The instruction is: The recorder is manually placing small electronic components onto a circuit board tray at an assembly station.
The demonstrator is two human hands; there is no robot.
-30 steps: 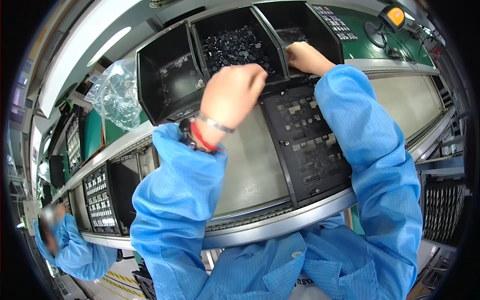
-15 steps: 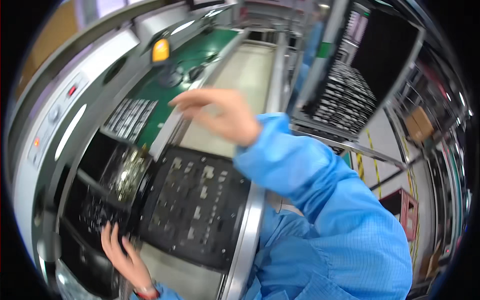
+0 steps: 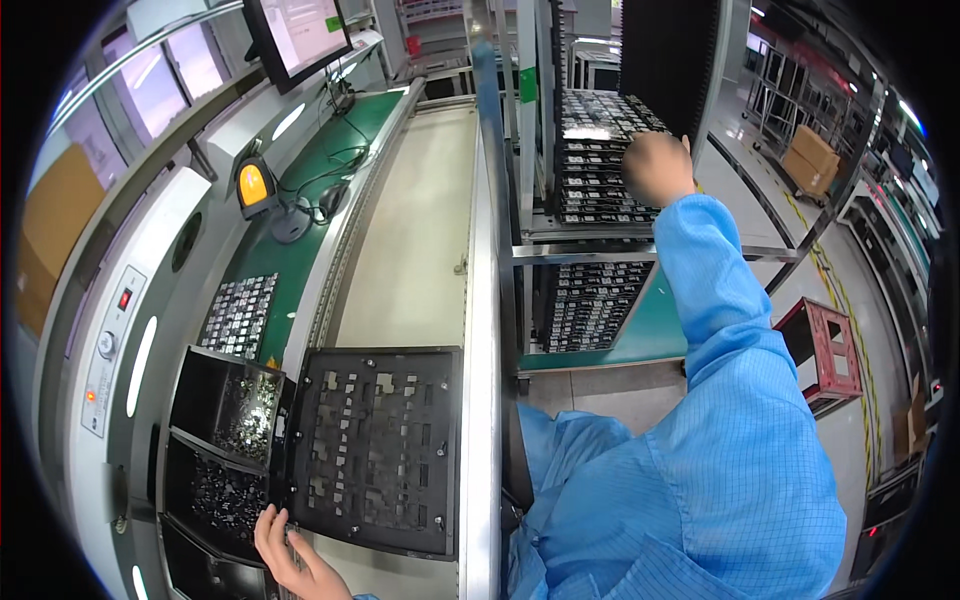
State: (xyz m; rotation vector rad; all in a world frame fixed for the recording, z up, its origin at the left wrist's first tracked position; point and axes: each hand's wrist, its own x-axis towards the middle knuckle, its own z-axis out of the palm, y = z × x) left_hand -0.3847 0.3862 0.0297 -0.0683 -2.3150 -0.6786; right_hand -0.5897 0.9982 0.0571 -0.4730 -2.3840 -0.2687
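Note:
My left hand (image 3: 300, 560) has its fingers spread, close to the near left corner of a black fixture tray (image 3: 385, 540) that lies across the conveyor line. The tray has rows of small pale metal parts in its recesses. Beside it, black bins (image 3: 185, 405) hold loose shiny parts and small dark parts. My right hand (image 3: 672, 170) reaches to a rack at the right, at the right end of a stack of circuit board panels (image 3: 595, 185). Its fingers are blurred, so what they touch is not visible.
A metal-framed rack (image 3: 585, 252) carries more panels on a lower level. On the green bench mat (image 3: 372, 118) stand a yellow barcode scanner (image 3: 254, 186) and a board panel (image 3: 240, 312). A monitor (image 3: 298, 38) is above. A red crate (image 3: 822, 350) and cardboard boxes (image 3: 812, 160) stand at right.
My right hand has swung from above the conveyor over to the panel rack on the right. My left hand stays near the tray and bins, fingers spread. The view has turned to the right.

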